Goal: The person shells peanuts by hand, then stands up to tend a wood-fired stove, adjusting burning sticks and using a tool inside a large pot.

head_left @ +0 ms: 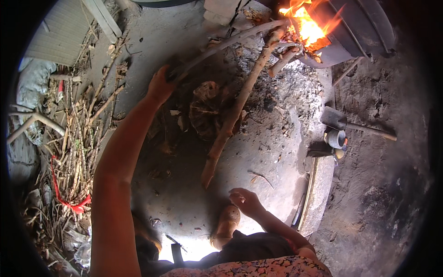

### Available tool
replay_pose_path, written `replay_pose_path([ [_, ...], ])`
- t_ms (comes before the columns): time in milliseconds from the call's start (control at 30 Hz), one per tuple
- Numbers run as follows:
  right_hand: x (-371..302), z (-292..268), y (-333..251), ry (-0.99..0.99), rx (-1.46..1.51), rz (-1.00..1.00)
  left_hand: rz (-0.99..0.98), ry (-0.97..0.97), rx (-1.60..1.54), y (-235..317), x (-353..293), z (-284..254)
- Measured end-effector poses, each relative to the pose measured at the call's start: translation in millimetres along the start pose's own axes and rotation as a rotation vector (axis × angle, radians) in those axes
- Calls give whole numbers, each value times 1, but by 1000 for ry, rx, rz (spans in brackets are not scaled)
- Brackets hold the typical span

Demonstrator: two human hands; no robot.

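My left hand (pixel 161 87) reaches far forward and is closed round the dark near end of a long, curved branch (pixel 226 42). The branch's other end lies in the flames (pixel 308 27) at the mouth of a dark metal stove (pixel 360 27). A second, thicker branch (pixel 240 101) slants from the fire down across the floor and is touched by neither hand. My right hand (pixel 247 202) hovers by my foot, fingers loosely bent, with nothing visible in it. Between the two branches lies a crumpled, see-through plastic bag (pixel 205 108), partly in shadow.
On the left lies a heap of thin sticks (pixel 76 147) with a red tie (pixel 76 207). Grey ash (pixel 295 83) spreads below the fire. To the right are a small shovel (pixel 337 118), a metal cup (pixel 336 138) and a raised edge (pixel 316 194). Stone blocks (pixel 219 11) stand at the back.
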State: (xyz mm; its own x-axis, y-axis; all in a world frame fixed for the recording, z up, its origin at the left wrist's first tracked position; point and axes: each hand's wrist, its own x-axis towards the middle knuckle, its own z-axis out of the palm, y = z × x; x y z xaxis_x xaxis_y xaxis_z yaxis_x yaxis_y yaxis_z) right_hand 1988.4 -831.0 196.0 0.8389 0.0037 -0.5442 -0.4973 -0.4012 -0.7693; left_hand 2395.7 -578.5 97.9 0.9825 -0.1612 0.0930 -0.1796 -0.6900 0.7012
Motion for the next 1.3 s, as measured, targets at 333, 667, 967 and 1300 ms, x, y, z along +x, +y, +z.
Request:
replay_pose_path([
  [333,-2,1,14,9,28,55,45,-214,-116,51,-8,-57],
  [667,12,9,-1,-4,-53,-73,142,-240,-148,197,-28,-154],
  [967,35,-7,-21,34,-15,-146,310,-81,-59,233,-60,-126],
  [1300,51,-14,-49,30,93,-212,307,-31,-69,213,-77,-98],
])
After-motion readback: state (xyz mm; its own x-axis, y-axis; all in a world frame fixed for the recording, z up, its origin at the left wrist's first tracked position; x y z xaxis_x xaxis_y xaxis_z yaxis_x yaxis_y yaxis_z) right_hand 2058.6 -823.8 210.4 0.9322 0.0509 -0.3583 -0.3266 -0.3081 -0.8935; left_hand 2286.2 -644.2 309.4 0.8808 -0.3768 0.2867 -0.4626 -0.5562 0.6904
